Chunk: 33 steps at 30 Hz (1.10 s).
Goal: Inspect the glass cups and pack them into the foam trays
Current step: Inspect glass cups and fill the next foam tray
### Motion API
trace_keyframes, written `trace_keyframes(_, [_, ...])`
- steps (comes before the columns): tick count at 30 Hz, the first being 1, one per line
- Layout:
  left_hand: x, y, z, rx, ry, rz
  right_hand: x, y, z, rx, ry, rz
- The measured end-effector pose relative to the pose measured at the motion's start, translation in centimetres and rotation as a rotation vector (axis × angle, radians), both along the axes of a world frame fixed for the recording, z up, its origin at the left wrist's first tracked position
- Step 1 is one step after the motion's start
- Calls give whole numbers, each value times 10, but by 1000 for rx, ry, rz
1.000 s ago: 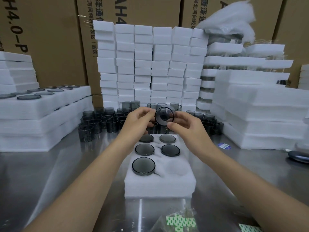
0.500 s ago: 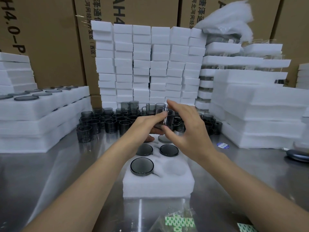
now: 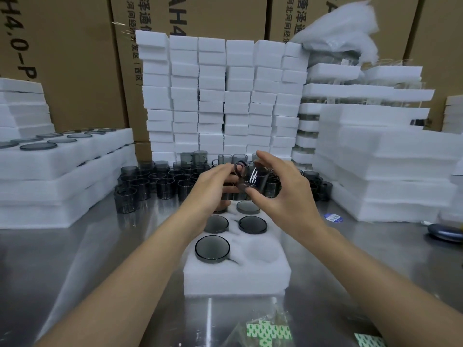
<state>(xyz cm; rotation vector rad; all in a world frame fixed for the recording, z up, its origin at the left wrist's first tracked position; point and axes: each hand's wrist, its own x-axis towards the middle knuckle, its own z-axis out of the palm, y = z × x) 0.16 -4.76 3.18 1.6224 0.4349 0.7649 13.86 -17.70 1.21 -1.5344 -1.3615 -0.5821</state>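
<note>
The near-right round pocket [image 3: 261, 251] of the white foam tray [image 3: 236, 279] is open from above. Far behind the tray, the crowd of dark smoked glass cups [image 3: 155, 182] blocks the steel table [image 3: 75, 246]; tall white foam stacks [image 3: 383, 171] wall the right side.

smoky grey glass cups [image 3: 164, 187], white foam tray [image 3: 236, 279], brown cartons [image 3: 75, 58]

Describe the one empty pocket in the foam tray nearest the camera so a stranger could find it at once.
Start at the white foam tray lying on the steel table below both hands. Its round pockets hold grey glass cups. The empty pocket is the near-right one, showing only white foam.
</note>
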Motion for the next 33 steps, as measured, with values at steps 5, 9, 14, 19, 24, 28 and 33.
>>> trace_keyframes(5, [-3, -4, 3, 22, 12, -71, -2, 0, -1, -11, -77, 31])
trace_keyframes(9, [-5, -5, 2, 82, -10, -98, -5, 0, 1, 7, -87, 76])
trace_keyframes(14, [-9, -4, 4, 93, -29, -133, -10, -5, 5, -20, -31, 124])
trace_keyframes(19, [-11, 5, 3, 91, -13, -157, -5, -12, 16, -193, 289, 299])
trace_keyframes(24, [-12, 14, 2, 72, 56, -254, -1, -21, 27, -285, 339, 390])
trace_keyframes(28, [-11, 20, 6, -56, -45, -175, -9, -30, 37, -545, 243, 412])
trace_keyframes(33, [-15, 23, 6, -97, -137, -80, -22, -34, 42, -783, 161, 466])
